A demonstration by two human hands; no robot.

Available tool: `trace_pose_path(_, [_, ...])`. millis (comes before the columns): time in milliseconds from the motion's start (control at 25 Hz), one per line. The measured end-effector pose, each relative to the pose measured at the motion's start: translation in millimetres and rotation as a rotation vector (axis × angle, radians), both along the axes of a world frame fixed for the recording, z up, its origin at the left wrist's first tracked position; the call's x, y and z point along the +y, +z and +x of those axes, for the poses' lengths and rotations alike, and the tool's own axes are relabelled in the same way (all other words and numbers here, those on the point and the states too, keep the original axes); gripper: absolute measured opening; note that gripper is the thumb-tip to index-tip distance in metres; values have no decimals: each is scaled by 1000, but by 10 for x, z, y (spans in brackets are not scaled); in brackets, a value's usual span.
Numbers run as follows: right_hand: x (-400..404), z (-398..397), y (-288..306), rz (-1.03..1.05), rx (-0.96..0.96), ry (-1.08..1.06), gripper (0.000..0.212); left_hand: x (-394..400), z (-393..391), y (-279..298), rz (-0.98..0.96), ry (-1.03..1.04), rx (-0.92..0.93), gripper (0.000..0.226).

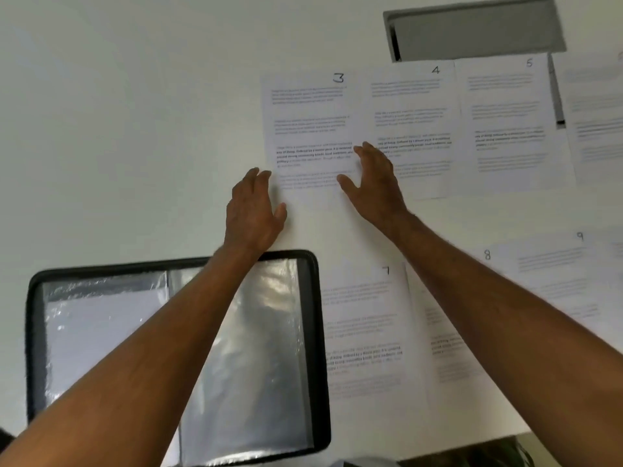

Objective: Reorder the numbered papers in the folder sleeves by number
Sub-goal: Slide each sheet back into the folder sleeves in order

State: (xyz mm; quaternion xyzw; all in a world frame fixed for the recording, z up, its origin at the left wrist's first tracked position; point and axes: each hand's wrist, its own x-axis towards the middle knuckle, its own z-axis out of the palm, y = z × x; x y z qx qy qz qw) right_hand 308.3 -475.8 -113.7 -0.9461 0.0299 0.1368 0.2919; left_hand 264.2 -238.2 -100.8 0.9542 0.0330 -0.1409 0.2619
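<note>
Paper 3 (308, 129) lies flat on the white table, with papers 4 (413, 129) and 5 (505, 123) in a row to its right. My left hand (253, 210) rests with straight fingers at paper 3's lower left edge. My right hand (374, 183) lies flat on its right side, over the seam with paper 4. Papers 7 (364, 332), 8 (448, 358) and 9 (556, 271) form a nearer row, partly under my right forearm. The open black folder (313, 332) with clear sleeves (263, 348) sits at the lower left; a white sheet (101, 325) shows in its left sleeve.
A grey rectangular recess (472, 28) is set in the table at the far right. More blurred sheets (596, 112) run off the right edge. The table's near edge (472, 446) shows at the bottom right.
</note>
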Motion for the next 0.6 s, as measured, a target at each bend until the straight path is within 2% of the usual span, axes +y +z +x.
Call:
trace_pose_path(120, [-52,561,-106,-18,-22,-1,78,-87,375,-210,21,2,-9,76])
trace_pose_path(280, [-116,1188,-175,-94,-24,74,97,-169,608,-491,142,11,-12,92])
trace_pose_path(480, [-262,1820,-210,-311,8,203,135,-249,530,-698,169,42,-19,107])
trace_pose_path(600, [-320,1945,-291,-441,27,322,141,-256,541,-741,186,49,-3,108])
